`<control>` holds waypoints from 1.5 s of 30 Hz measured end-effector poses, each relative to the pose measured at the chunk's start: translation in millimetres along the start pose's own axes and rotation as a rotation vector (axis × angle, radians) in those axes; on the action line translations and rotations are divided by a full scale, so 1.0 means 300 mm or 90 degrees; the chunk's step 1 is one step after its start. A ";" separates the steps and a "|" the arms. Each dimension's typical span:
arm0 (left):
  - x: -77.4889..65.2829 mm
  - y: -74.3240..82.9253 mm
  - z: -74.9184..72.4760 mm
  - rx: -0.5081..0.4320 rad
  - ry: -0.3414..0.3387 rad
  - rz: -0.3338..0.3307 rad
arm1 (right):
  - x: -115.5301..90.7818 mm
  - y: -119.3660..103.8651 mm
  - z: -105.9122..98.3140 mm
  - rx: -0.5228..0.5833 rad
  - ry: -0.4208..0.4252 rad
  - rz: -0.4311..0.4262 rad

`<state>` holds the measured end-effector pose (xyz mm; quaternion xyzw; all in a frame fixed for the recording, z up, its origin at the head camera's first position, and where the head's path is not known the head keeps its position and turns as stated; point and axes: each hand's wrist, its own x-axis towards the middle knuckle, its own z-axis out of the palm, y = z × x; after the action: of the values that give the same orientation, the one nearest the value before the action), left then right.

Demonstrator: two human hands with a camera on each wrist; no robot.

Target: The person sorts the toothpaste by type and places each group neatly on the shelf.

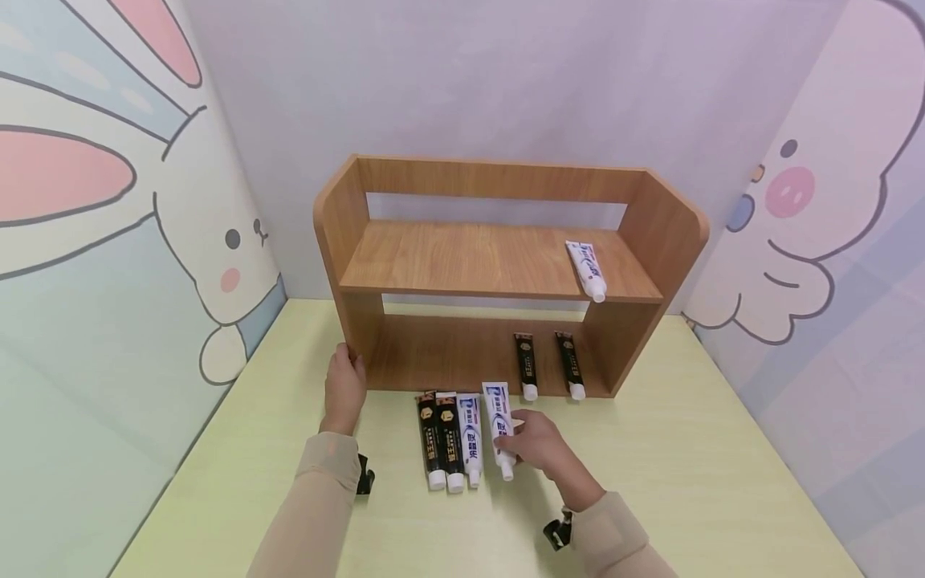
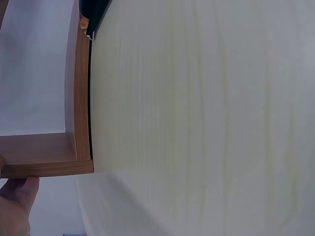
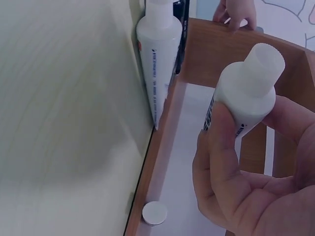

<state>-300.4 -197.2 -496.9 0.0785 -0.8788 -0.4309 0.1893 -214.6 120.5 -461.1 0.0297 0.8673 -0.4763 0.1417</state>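
My right hand point(image 1: 540, 441) pinches a white toothpaste tube point(image 1: 499, 425) with blue print between thumb and fingers, its cap towards me. In the right wrist view that tube's cap point(image 3: 266, 64) tilts up, raised off the table. Beside it lie another white toothpaste tube point(image 1: 470, 437) and two black toothpaste tubes, the inner point(image 1: 450, 441) and the outer point(image 1: 429, 437), in a row before the shelf. My left hand point(image 1: 344, 391) grips the front edge of the left side panel of the wooden shelf point(image 1: 328, 233), fingers on both faces of the board.
Two black tubes, one more central point(image 1: 525, 363) and one farther right point(image 1: 568, 361), lie on the lower board, caps at its front edge. A white tube point(image 1: 587, 269) lies on the upper board's right side, cap overhanging. The pale table point(image 1: 723, 482) meets cartoon-printed walls.
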 end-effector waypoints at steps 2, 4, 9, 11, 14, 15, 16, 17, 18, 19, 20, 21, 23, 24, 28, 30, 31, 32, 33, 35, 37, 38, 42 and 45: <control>0.001 0.001 0.000 0.001 0.004 0.001 | -0.004 -0.008 -0.006 -0.003 -0.002 0.000; 0.001 0.002 0.000 0.003 0.006 0.001 | -0.008 -0.016 -0.013 -0.011 -0.001 0.002; 0.003 0.000 0.000 0.000 0.001 0.002 | -0.018 -0.036 -0.032 -0.022 0.002 0.002; 0.003 -0.001 0.000 -0.001 0.000 0.004 | -0.024 -0.044 -0.040 -0.017 0.001 0.000; 0.003 -0.003 0.000 -0.001 -0.001 0.006 | -0.036 -0.059 -0.052 -0.016 0.001 -0.005; 0.004 -0.003 0.000 -0.001 -0.001 0.005 | -0.039 -0.063 -0.056 -0.016 0.001 -0.009; 0.004 -0.002 0.001 -0.001 -0.001 0.005 | -0.043 -0.067 -0.060 -0.017 0.001 -0.013; 0.005 -0.003 0.001 0.001 -0.002 0.005 | -0.046 -0.071 -0.064 -0.019 0.002 -0.017; 0.005 -0.002 0.001 0.001 -0.002 0.003 | -0.049 -0.076 -0.068 -0.019 0.003 -0.020; 0.006 -0.002 0.001 0.002 -0.003 0.002 | -0.051 -0.079 -0.072 -0.020 0.004 -0.022; 0.006 -0.001 0.001 0.002 -0.003 0.001 | -0.054 -0.083 -0.076 -0.021 0.004 -0.025; 0.007 -0.001 0.001 0.003 -0.004 0.000 | -0.056 -0.087 -0.080 -0.022 0.005 -0.025; 0.007 -0.001 0.001 0.002 -0.005 -0.003 | -0.060 -0.095 -0.088 -0.023 0.005 -0.027; 0.006 -0.002 0.002 0.001 -0.006 -0.003 | -0.063 -0.100 -0.093 -0.024 0.006 -0.028; 0.006 -0.003 0.004 0.000 -0.008 0.000 | -0.074 -0.123 -0.114 -0.026 0.009 -0.044; 0.007 -0.001 0.003 0.001 -0.009 0.000 | -0.080 -0.137 -0.125 -0.023 0.012 -0.055; 0.008 0.001 0.003 0.001 -0.009 -0.001 | -0.082 -0.144 -0.131 -0.020 0.013 -0.060; 0.010 0.003 0.003 0.002 -0.009 -0.002 | -0.083 -0.150 -0.137 -0.020 0.015 -0.064; 0.011 0.004 0.002 0.000 -0.010 -0.003 | -0.085 -0.157 -0.142 -0.017 0.016 -0.067; 0.013 0.005 0.003 -0.002 -0.009 -0.004 | -0.090 -0.169 -0.149 -0.020 0.020 -0.067; 0.012 0.003 0.003 -0.006 -0.010 -0.004 | -0.095 -0.178 -0.155 -0.023 0.024 -0.063; 0.012 0.002 0.003 -0.008 -0.009 -0.004 | -0.097 -0.183 -0.158 -0.027 0.025 -0.064; 0.010 -0.005 0.003 -0.011 -0.008 -0.007 | -0.106 -0.201 -0.167 -0.033 0.032 -0.064; 0.009 -0.007 0.002 -0.011 -0.008 -0.005 | -0.113 -0.216 -0.176 -0.038 0.035 -0.069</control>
<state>-303.3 -198.8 -498.3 0.0775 -0.8758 -0.4398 0.1830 -205.7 132.1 -372.1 -0.0088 0.8850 -0.4562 0.0927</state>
